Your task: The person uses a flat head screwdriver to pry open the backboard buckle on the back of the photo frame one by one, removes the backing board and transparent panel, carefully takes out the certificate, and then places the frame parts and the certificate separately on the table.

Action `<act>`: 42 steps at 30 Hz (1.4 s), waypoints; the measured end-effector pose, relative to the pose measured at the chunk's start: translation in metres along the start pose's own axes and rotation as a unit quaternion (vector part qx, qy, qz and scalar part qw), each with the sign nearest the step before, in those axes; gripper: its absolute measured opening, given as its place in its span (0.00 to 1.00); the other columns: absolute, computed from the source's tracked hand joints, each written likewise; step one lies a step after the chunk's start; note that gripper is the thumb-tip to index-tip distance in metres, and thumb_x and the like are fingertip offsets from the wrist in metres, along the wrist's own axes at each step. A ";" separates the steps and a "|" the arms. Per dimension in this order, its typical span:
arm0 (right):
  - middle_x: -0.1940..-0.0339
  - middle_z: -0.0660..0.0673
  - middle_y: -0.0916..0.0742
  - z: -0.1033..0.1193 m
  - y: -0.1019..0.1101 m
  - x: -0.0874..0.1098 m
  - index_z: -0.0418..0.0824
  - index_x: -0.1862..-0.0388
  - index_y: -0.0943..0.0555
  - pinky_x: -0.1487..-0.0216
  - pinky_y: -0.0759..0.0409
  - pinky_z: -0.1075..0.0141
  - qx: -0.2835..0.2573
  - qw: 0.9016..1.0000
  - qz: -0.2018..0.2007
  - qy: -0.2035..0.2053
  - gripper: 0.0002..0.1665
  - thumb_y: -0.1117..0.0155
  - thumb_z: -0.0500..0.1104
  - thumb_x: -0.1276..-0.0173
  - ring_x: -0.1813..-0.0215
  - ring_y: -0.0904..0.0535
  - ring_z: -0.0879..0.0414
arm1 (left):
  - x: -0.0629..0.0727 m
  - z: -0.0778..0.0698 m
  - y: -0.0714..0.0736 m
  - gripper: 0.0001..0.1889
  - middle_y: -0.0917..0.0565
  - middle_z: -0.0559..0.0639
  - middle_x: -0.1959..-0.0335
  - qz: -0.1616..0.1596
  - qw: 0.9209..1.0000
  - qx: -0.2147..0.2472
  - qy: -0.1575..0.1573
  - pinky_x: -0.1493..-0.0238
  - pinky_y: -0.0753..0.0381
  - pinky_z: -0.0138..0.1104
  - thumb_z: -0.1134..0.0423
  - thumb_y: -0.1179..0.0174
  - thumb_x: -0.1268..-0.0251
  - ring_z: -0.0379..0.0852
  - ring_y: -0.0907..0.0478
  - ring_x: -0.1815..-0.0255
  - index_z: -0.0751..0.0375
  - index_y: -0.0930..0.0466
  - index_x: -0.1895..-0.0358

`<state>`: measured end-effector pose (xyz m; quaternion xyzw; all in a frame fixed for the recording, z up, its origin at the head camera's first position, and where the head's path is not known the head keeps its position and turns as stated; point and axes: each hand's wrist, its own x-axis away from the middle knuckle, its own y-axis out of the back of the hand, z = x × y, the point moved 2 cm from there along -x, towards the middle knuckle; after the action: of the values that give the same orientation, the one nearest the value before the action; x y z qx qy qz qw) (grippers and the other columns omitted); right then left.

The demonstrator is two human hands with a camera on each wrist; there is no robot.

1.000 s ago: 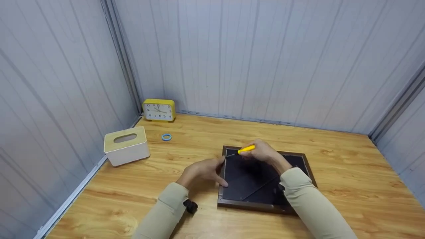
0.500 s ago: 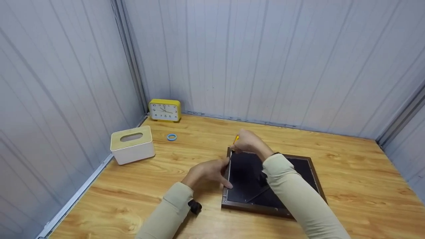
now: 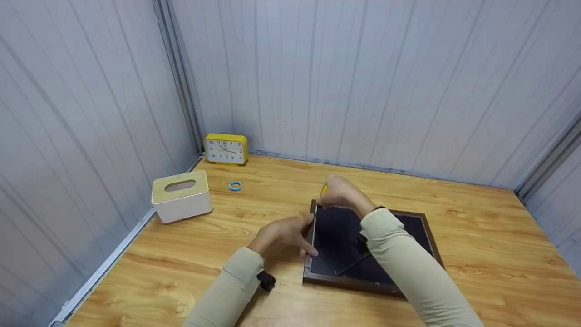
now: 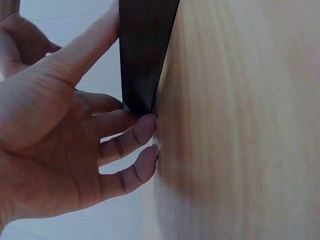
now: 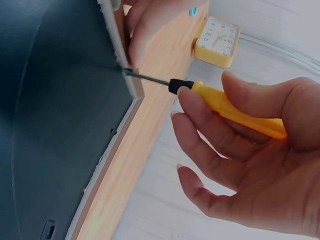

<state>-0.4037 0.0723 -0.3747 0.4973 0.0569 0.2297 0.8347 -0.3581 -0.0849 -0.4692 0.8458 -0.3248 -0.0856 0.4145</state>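
A dark picture frame lies face down on the wooden table, its black back panel upward. My left hand holds its left side, thumb over the rail and fingers along the outer edge; in the left wrist view, fingertips reach the frame's side close to the tabletop. Over the far left corner, my right hand grips a yellow screwdriver with a black collar. Its thin shaft points at the inner edge of the rail, and the tip meets the seam beside the panel in the right wrist view.
A yellow alarm clock stands in the back left corner. Nearer sits a white tissue box with a wooden lid, beside a small blue ring. Pale panel walls bound the table at the back and sides.
My right hand has moved left and away to the frame's far left corner, turning the screwdriver more upright. The left hand keeps its place on the frame. The head view has shifted slightly.
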 end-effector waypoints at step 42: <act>0.24 0.22 0.42 -0.262 0.024 0.173 0.34 0.19 0.49 0.35 0.35 0.35 -0.082 0.996 0.045 -0.005 0.69 0.17 0.52 0.49 0.26 0.49 0.24 | 0.000 -0.013 0.000 0.37 0.19 0.45 0.58 0.006 0.994 -0.088 0.064 0.50 0.23 0.39 0.38 0.22 0.58 0.43 0.23 0.56 0.56 0.22 0.48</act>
<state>-0.3424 0.3685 -0.4620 0.4306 0.0114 0.2685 0.8616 -0.3524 -0.0768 -0.4606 0.8079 -0.2940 -0.0573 0.5075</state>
